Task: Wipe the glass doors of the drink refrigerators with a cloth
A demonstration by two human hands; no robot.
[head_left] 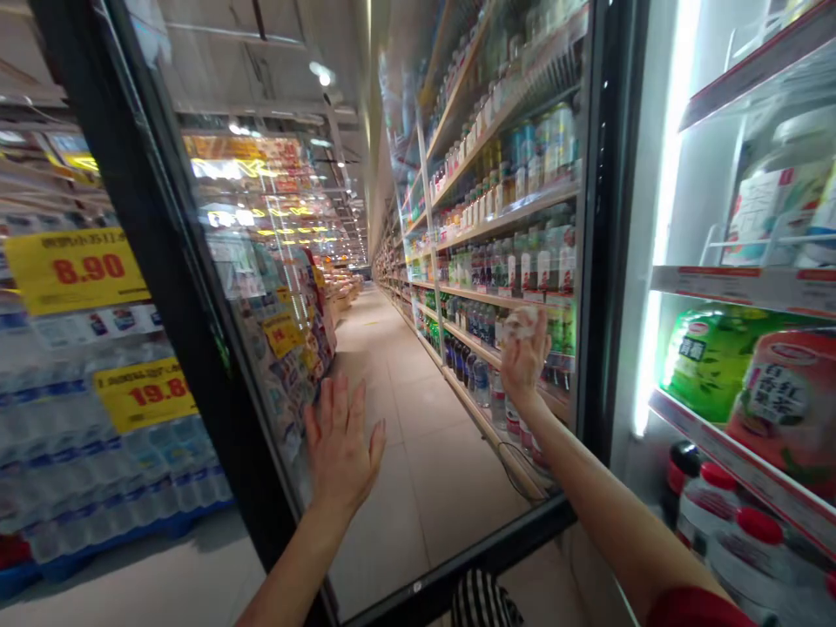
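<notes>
Left fingers (340,404) spread at black-framed glass door (418,366); right fingers (542,334) hold crumpled white cloth (521,320).

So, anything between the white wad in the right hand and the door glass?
Nothing visible. The right hand holds the white wad up against or close to the door glass; I can't confirm contact. The left hand, spread open, is off to the left, out of its way.

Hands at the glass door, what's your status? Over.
Left hand open, palm toward glass door. Right hand holding white wad, probably cloth. Striped fabric overlaps door's bottom frame.
</notes>
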